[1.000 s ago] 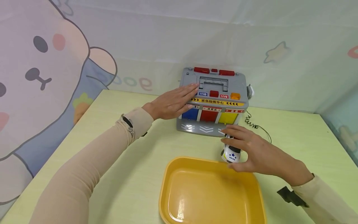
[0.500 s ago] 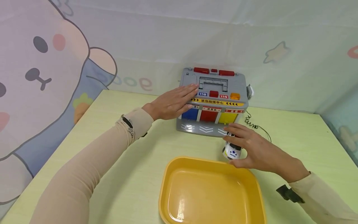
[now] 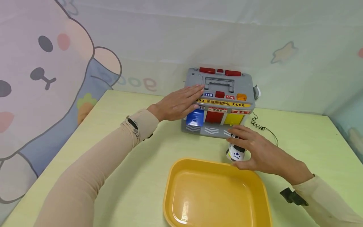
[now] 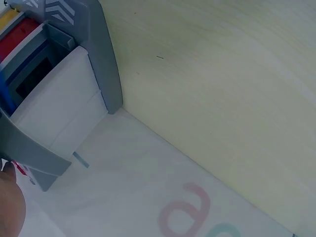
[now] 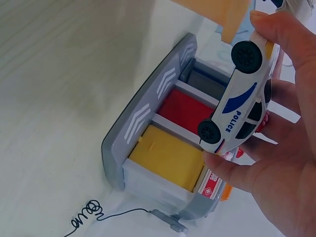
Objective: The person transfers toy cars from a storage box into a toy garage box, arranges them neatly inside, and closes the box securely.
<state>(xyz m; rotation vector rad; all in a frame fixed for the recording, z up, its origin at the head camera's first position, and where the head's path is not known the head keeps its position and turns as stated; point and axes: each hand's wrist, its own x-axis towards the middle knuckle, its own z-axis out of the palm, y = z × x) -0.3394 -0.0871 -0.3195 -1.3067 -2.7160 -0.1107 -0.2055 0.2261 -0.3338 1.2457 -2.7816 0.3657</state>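
A grey toy garage (image 3: 244, 83) stands by the wall, with a blue door (image 3: 195, 118), a red door (image 3: 214, 117) and a yellow door (image 3: 233, 119) along its front. The blue door is swung outward, and the left wrist view looks into its dark bay (image 4: 37, 74). My left hand (image 3: 180, 103) lies on the garage's left front top edge with straight fingers, covering the spot beside the 110 label. My right hand (image 3: 262, 153) holds a white toy police car (image 5: 237, 106) by its ends, between thumb and fingers, in front of the yellow door.
A yellow tray (image 3: 216, 201) sits on the table (image 3: 136, 186) in front, its back rim close under the right hand. A coiled black cord (image 3: 256, 123) runs from the garage's right side. Behind is a printed backdrop (image 3: 158, 41).
The garage's blue door has swung outward from closed. The police car has moved slightly forward with the right hand, while the left hand stays on the garage. The head view has shifted a little.
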